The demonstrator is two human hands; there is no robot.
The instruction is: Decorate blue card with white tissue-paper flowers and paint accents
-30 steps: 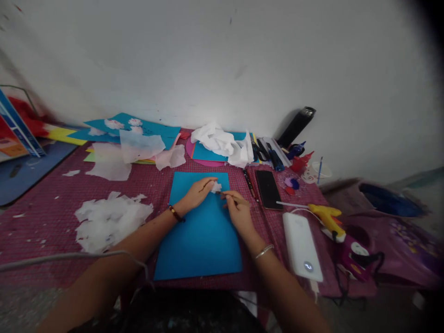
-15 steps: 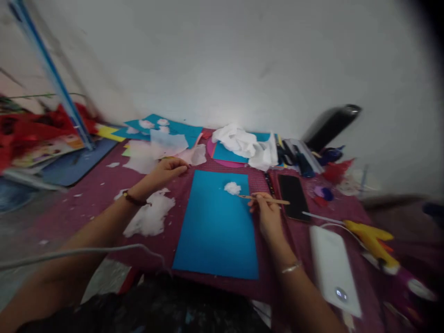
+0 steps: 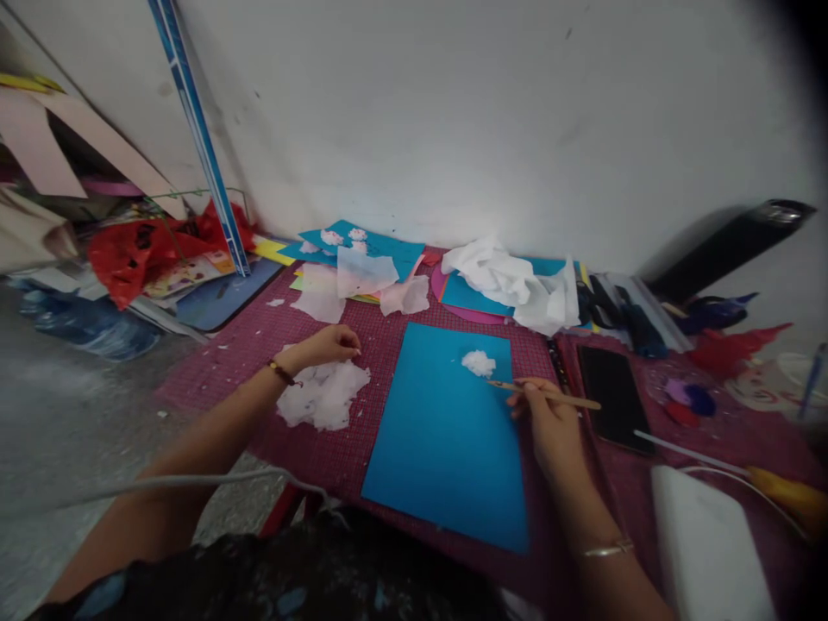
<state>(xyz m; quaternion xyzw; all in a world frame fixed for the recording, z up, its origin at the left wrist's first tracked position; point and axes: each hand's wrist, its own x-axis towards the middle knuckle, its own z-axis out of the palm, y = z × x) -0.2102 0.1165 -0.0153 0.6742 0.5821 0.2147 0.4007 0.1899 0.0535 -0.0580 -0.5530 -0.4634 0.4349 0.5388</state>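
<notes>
A blue sheet of paper (image 3: 446,457) lies on the maroon table, with a small clump of white paper bits (image 3: 479,363) near its top right. My right hand (image 3: 547,414) grips a thin wooden stick (image 3: 569,398) over the sheet's right edge; the stick's narrow tip is just below the clump. Left of the sheet, my left hand (image 3: 333,343) is closed, thumb and fingers drawn together. Anything between those fingers is too small to make out. Directly below it lies a pile of torn white tissue paper (image 3: 323,397).
Behind are crumpled white tissue (image 3: 498,272) and a blue sheet (image 3: 404,250) near white clumps with reddish specks (image 3: 332,237). A black phone (image 3: 614,397), a white power bank (image 3: 711,543) and a yellow glue gun (image 3: 789,500) lie right. A cable (image 3: 213,479) crosses my left forearm.
The view has swung left, shifting the table rightward in the picture. My left hand has moved from beside the sheet's top corner toward the tissue pile. The right hand still holds the stick by the clump.
</notes>
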